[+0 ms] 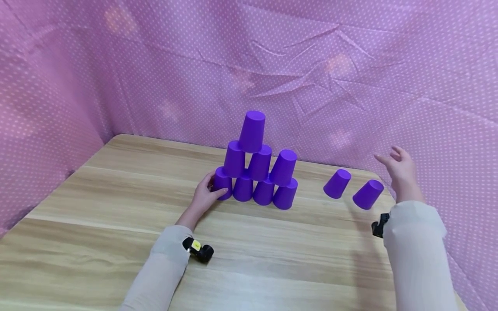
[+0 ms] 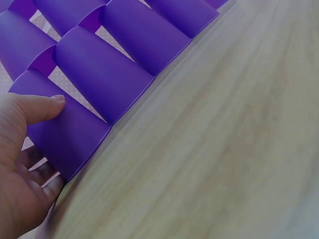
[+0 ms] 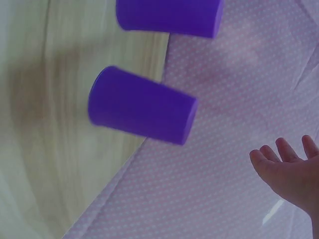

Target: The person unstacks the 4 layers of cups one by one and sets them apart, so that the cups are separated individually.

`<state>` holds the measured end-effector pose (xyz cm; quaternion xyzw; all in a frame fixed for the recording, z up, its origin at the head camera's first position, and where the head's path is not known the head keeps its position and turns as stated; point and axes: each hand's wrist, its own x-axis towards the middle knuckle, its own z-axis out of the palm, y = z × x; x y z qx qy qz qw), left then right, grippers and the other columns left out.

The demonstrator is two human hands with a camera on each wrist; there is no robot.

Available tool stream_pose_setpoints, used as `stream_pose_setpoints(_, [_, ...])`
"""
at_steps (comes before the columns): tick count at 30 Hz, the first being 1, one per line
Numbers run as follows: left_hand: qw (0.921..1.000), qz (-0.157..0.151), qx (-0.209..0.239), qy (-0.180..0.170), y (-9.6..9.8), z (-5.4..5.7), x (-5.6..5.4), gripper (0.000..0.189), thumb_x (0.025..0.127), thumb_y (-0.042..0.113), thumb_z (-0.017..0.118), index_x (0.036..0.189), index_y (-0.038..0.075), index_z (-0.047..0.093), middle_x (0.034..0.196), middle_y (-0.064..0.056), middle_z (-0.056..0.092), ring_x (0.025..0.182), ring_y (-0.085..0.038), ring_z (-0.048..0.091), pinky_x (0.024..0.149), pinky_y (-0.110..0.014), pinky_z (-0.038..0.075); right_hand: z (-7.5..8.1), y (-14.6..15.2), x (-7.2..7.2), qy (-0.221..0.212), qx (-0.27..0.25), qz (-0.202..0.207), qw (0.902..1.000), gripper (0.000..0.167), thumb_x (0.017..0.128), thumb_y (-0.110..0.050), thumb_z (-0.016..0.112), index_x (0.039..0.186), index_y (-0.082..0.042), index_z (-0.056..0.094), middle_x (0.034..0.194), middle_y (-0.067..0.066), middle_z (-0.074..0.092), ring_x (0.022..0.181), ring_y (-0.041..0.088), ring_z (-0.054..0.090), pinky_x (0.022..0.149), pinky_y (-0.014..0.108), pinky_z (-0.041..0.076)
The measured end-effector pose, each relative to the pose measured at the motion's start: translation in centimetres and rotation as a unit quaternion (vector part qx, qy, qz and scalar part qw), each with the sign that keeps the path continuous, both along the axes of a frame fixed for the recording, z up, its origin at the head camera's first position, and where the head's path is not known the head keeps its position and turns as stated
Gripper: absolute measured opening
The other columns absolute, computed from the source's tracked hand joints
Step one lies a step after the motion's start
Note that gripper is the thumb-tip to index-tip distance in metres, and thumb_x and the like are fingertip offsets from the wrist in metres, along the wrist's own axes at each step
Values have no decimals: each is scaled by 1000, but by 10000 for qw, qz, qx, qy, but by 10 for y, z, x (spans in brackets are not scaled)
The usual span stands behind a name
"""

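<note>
Upside-down purple cups form a stepped stack on the table in the head view. Several stand in the bottom row, three above them, and a single top cup (image 1: 253, 131) rests over the left two of the middle row. My left hand (image 1: 203, 195) holds the leftmost bottom cup (image 1: 223, 180), thumb across its front and fingers around its far side, as the left wrist view also shows. To the right stand two separate upside-down cups, one nearer the stack (image 1: 336, 184) and one farther right (image 1: 367, 194). Beyond these, my right hand (image 1: 403, 172) is raised, fingers loosely bent, holding nothing.
The wooden table (image 1: 97, 194) has its far edge against a pink dotted curtain (image 1: 186, 86), which hangs behind and along both sides. A small black camera is strapped to each wrist, on the left (image 1: 200, 250) and on the right (image 1: 380, 225).
</note>
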<state>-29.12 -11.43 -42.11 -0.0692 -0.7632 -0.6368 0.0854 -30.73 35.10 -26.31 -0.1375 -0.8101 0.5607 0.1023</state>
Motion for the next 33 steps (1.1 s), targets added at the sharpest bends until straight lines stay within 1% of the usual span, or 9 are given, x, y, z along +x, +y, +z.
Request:
stream_pose_setpoints(3, [10000, 18, -31, 15, -1, 0, -2, 61, 75, 6, 65, 129, 4, 35, 122, -20, 43, 111, -30, 40, 93, -39, 33, 4, -13, -4, 80, -18, 159, 9998, 84, 75, -38, 63, 139, -23, 12, 143, 5, 7, 127, 27, 7, 100, 49, 8])
stream_pose_setpoints(4, [10000, 19, -39, 21, -1, 0, -2, 61, 75, 6, 65, 129, 4, 35, 121, -20, 43, 111, -31, 40, 93, -39, 33, 5, -17, -7, 157, -58, 203, 9997, 82, 76, -36, 63, 139, -22, 13, 143, 5, 8, 127, 26, 7, 101, 46, 8])
stream_pose_setpoints(11, [10000, 21, -37, 19, -1, -1, -2, 60, 75, 6, 65, 128, 4, 36, 121, -20, 43, 110, -30, 40, 93, -39, 33, 5, -50, -18, 623, 30, 540, 9966, 76, 78, -30, 62, 138, -15, 18, 141, 10, 15, 126, 25, 15, 102, 38, 13])
stream_pose_setpoints(15, [10000, -19, -26, -16, 0, 0, -2, 62, 76, 7, 65, 129, 4, 35, 123, -20, 41, 113, -31, 38, 95, -40, 31, 6, -65, -21, 743, 142, 795, 9940, 77, 77, -29, 64, 138, -12, 18, 140, 11, 19, 125, 25, 18, 101, 38, 17])
stream_pose_setpoints(20, [9999, -114, 108, -43, 1, 0, -2, 64, 76, 7, 65, 130, 3, 33, 125, -22, 38, 115, -33, 35, 96, -42, 28, 8, -81, -25, 883, 234, 1072, 9900, 78, 76, -29, 65, 136, -8, 20, 138, 14, 23, 124, 28, 21, 100, 40, 21])
stream_pose_setpoints(27, [10000, -17, -44, -67, 2, 2, 1, 61, 76, 7, 64, 129, 4, 34, 124, -20, 40, 113, -30, 37, 95, -39, 31, 13, -106, -28, 1051, -43, 1386, 9847, 71, 78, -24, 64, 135, -7, 26, 136, 14, 26, 122, 27, 25, 100, 39, 22])
stream_pose_setpoints(33, [10000, 21, -49, -3, 2, 1, 1, 61, 75, 6, 64, 129, 4, 35, 122, -21, 42, 112, -32, 39, 94, -40, 32, 14, -127, -28, 1107, -92, 1790, 9776, 69, 79, -23, 63, 134, -6, 27, 136, 13, 27, 122, 26, 26, 100, 39, 23])
